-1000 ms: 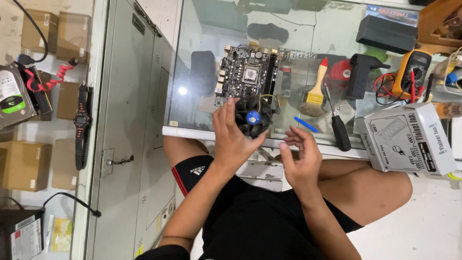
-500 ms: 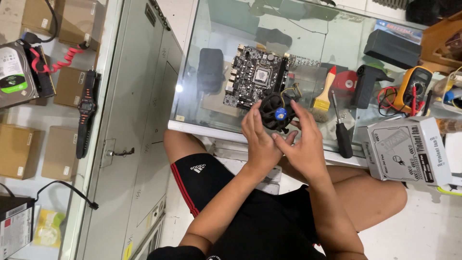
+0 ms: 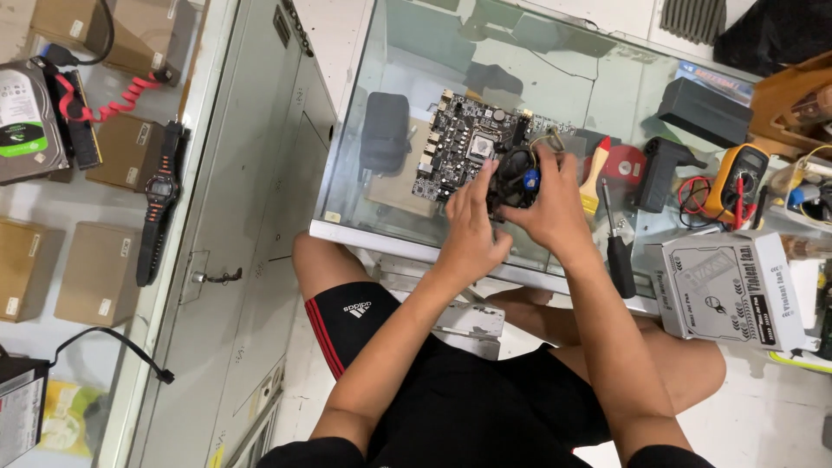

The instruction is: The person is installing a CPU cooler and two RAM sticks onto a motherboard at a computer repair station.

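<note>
Seating black cooler fan (image 3: pixel 517 178) onto motherboard (image 3: pixel 459 147) atop glass tabletop (image 3: pixel 390 227), left hand (image 3: pixel 469 227) and right hand (image 3: pixel 555 208) both gripping it; likely needing careful alignment.

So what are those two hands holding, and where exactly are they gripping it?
A round black cooler fan with a blue hub, over the black motherboard. The left hand grips its left edge, the right hand its right edge.
</note>
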